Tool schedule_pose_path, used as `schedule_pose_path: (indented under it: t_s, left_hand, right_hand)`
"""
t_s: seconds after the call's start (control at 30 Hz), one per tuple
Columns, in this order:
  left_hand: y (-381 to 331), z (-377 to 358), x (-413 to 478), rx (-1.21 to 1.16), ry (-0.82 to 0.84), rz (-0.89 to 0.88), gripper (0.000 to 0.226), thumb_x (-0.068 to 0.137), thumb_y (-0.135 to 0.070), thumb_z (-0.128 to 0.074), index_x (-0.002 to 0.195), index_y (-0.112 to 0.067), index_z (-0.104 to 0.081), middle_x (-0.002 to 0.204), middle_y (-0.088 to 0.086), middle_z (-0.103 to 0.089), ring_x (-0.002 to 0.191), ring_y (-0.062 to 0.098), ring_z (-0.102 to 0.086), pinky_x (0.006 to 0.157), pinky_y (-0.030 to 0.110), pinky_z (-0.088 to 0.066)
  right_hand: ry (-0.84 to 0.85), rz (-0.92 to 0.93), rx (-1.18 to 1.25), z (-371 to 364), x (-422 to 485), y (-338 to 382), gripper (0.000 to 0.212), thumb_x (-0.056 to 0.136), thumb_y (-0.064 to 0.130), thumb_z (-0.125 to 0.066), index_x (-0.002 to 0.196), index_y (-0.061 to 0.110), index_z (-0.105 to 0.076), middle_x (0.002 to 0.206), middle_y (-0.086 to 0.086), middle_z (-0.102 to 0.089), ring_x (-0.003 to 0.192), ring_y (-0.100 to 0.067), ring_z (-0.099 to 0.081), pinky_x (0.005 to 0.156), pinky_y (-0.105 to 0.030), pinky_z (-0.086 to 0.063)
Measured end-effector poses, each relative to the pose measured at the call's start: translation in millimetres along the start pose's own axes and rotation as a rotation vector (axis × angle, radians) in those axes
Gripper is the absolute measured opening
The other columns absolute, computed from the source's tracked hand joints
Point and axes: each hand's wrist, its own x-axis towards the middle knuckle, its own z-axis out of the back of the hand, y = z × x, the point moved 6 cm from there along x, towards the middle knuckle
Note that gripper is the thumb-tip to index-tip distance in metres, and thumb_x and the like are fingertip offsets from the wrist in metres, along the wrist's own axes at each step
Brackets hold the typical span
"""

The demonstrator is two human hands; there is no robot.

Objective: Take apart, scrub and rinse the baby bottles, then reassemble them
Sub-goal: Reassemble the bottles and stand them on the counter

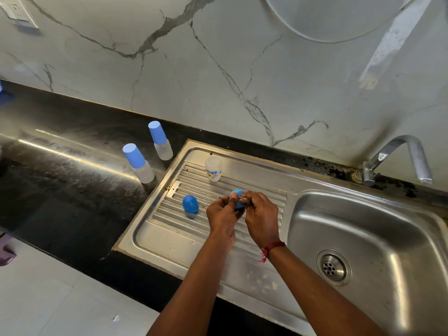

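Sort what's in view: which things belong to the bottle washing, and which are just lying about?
Job: blue collar piece pinched by left hand and right hand; blue cap and open bottle on the drainboard; two capped bottles on the counter; sink basin; tap.
Lying about: wall socket; purple object at the left edge.

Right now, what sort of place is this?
Most likely a home kitchen: a stainless sink with a ribbed drainboard, a faucet behind it, and a dark stone countertop under a marble-look backsplash.
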Motion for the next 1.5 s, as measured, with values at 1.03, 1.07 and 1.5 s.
schedule_pose_path:
  t_s: [1.03, 1.07, 1.5]
  left_hand:
    - [-4.2, 12.0, 9.6, -0.097, 0.301, 0.155, 0.016, 0.1, -0.017, -0.052, 0.107, -0.009, -0.064, 0.104, 0.012, -0.07, 0.102, 0.026, -0.065, 0.095, 0.041, -0.049]
    - [-4.4, 11.4, 9.3, -0.102, 0.302, 0.159, 0.017, 0.1, -0.017, -0.052, 0.106, -0.009, -0.065, 0.101, 0.011, -0.071, 0.1, 0.025, -0.066, 0.094, 0.04, -0.05]
    - [-16.4, 9.2, 10.6, -0.057, 0.363, 0.049, 0.016, 0.095, -0.024, -0.056, 0.104, -0.015, -0.065, 0.104, 0.008, -0.072, 0.106, 0.028, -0.066, 0.093, 0.042, -0.054]
  right_hand:
    - [0.345, -0.454, 0.379, -14.1, 26.6, -27.1, 0.023, 0.09, 0.003, -0.068, 0.113, 0.006, -0.072, 0.102, -0.008, -0.07, 0.089, -0.027, -0.07, 0.077, -0.036, -0.062]
    - [0.341, -0.456, 0.384, -14.3, 26.9, -26.2, 0.023, 0.09, 0.003, -0.068, 0.112, 0.006, -0.072, 0.099, -0.007, -0.07, 0.088, -0.028, -0.07, 0.077, -0.037, -0.062]
    - [0.47, -0.475, 0.502, -15.3, 25.9, -17.9, 0.028, 0.093, 0.006, -0.064, 0.121, 0.008, -0.068, 0.107, -0.013, -0.071, 0.095, -0.027, -0.071, 0.082, -0.037, -0.061]
